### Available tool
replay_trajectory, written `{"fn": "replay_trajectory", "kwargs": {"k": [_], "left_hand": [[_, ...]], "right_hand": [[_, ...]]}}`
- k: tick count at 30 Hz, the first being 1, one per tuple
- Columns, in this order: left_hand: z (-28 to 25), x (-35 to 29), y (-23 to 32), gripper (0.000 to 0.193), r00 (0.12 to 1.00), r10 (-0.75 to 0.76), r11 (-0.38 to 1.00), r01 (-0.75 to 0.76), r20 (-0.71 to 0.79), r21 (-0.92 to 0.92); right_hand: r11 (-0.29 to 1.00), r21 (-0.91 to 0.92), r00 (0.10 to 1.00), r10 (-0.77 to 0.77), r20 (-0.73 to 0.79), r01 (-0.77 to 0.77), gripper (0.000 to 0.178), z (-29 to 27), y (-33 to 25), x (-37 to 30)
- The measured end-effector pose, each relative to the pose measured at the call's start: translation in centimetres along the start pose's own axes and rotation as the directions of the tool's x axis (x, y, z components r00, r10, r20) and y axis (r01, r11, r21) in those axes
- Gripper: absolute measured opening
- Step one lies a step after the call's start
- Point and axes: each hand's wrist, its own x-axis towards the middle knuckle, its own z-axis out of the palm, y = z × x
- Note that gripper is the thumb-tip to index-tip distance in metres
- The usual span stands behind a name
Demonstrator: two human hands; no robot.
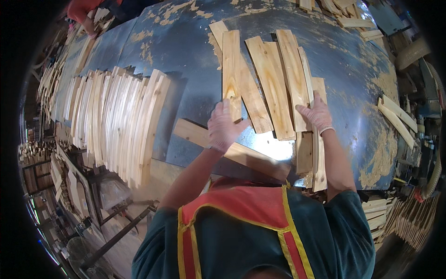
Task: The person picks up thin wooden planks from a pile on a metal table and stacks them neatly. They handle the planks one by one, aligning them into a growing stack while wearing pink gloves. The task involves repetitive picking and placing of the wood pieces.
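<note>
Both my hands wear thin, pale gloves. My left hand (225, 127) lies with fingers stretched and thumb spread at the near end of an upright-lying wooden board (231, 65). A crosswise wooden plank (258, 160) passes beneath that wrist. My right hand (318, 114) is open, thumb apart from the fingers, resting on the right edge of a long wooden slat (292, 69) and a narrow strip beside it. Between my hands several more boards (269, 83) lie fanned out, some overlapping. Under my right forearm sit two short slats (304, 156).
A dense row of slats (116, 121) stands on the left of the dark metal table (195, 56). Sawdust (381, 139) is scattered at the right edge, near loose strips (397, 118). At the upper left, another person's hand (91, 33) touches wood. A hose (412, 52) hangs at right.
</note>
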Motion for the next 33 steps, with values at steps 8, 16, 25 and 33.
{"fn": "replay_trajectory", "kwargs": {"k": [8,16,25,33], "left_hand": [[3.9,2.8,-4.4,0.071,0.996,-0.087,0.889,0.085,0.016,-0.450],[-2.8,-3.3,-11.8,0.066,0.904,0.187,-0.073,0.404,0.385,-0.912],[-9.9,-14.7,-24.9,0.064,0.957,-0.200,0.431,0.277,0.208,-0.859],[-14.4,-16.6,-30.7,0.096,0.965,-0.200,0.864,0.255,-0.169,0.434]], "right_hand": [[0.997,-0.064,0.999,-0.034,-0.009,0.033,0.125,1.7,-0.1,-1.4],[0.464,0.885,0.995,-0.097,0.000,0.045,0.095,2.4,-4.3,-8.7],[0.748,0.664,0.964,-0.176,0.198,0.000,0.066,18.0,-26.9,-18.9],[0.854,0.372,0.686,-0.516,0.513,0.364,0.086,26.4,-41.0,-20.4]]}}
